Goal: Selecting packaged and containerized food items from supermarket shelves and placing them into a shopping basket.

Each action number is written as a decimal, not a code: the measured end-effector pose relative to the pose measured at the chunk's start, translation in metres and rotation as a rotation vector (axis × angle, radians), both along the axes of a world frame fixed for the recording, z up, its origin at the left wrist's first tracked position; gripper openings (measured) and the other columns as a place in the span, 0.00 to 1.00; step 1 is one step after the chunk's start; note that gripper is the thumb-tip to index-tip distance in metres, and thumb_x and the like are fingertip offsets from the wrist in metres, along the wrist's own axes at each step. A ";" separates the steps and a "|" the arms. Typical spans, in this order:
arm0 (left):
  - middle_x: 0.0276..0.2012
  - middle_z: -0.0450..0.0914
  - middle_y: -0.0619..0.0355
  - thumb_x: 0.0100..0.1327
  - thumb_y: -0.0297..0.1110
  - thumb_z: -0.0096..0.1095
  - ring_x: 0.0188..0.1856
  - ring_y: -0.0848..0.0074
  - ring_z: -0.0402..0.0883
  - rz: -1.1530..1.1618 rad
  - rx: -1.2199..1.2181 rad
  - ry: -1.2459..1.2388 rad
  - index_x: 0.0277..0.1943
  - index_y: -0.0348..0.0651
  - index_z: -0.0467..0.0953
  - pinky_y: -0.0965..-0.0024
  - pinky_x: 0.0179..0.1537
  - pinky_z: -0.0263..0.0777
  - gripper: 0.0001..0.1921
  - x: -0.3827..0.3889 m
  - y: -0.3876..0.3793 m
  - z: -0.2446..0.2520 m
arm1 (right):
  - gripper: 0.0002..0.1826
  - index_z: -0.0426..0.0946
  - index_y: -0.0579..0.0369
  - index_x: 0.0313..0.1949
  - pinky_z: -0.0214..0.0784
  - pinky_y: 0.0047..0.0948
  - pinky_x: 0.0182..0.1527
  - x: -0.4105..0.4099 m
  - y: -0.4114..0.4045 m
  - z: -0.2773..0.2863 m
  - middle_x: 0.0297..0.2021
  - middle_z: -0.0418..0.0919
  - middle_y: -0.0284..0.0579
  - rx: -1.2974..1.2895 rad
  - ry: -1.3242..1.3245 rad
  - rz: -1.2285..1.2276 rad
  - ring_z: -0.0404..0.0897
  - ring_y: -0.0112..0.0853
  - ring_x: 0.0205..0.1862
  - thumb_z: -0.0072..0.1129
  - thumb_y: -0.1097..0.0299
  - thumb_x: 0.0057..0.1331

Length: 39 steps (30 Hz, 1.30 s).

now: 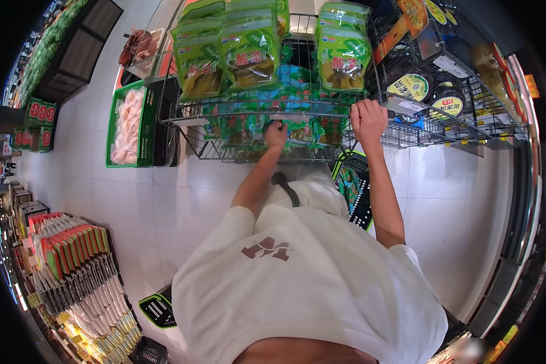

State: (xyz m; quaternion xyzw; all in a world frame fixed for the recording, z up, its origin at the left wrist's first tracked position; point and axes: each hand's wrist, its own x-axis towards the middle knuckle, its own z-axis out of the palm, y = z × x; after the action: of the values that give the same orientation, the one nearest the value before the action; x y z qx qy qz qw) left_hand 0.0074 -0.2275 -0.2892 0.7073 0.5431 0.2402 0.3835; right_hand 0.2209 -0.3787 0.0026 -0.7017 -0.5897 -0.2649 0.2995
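A black wire shelf rack [300,98] stands before me. Green plastic packets of pickled vegetables [249,54] stand in rows on its upper shelf, with a gap between the left rows and the right one. My left hand [276,133] is at the lower shelf, against smaller green and blue packets [300,129]; something small and dark shows at its fingers, and its grip cannot be made out. My right hand [369,122] is closed over the front wire edge at the rack's right corner.
A green crate of pale packets [145,132] stands left of the rack. Round dark packages [446,102] fill the right shelves. A black and green shopping basket [366,191] with green packets sits on the floor by my legs. Another basket [159,310] and a packet display [79,273] are lower left.
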 end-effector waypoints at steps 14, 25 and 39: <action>0.24 0.81 0.51 0.63 0.44 0.68 0.25 0.65 0.78 -0.058 -0.152 -0.302 0.39 0.37 0.83 0.60 0.32 0.71 0.16 -0.039 -0.026 0.080 | 0.09 0.76 0.51 0.29 0.61 0.36 0.41 -0.006 -0.002 -0.003 0.26 0.74 0.36 -0.067 0.018 0.000 0.74 0.35 0.32 0.61 0.64 0.65; 0.36 0.81 0.64 0.63 0.42 0.69 0.37 0.79 0.77 0.715 -0.571 -0.641 0.45 0.44 0.79 0.70 0.40 0.66 0.13 -0.238 -0.082 0.159 | 0.28 0.69 0.62 0.63 0.51 0.49 0.70 -0.068 -0.045 0.009 0.64 0.69 0.52 -0.324 0.123 -0.140 0.64 0.44 0.70 0.59 0.63 0.66; 0.46 0.82 0.57 0.74 0.37 0.57 0.45 0.79 0.79 0.412 -0.249 -0.958 0.54 0.28 0.76 0.74 0.50 0.69 0.18 -0.214 -0.065 0.311 | 0.20 0.74 0.57 0.56 0.68 0.39 0.58 -0.106 -0.052 0.044 0.51 0.78 0.49 -0.184 0.793 0.196 0.82 0.36 0.41 0.63 0.73 0.64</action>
State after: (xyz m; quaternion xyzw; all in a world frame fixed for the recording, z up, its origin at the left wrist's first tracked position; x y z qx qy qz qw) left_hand -0.2066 -0.2922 0.0222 0.3465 0.4591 0.5402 0.6143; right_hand 0.1149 -0.4305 0.0463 -0.7139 -0.5139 0.1091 0.4630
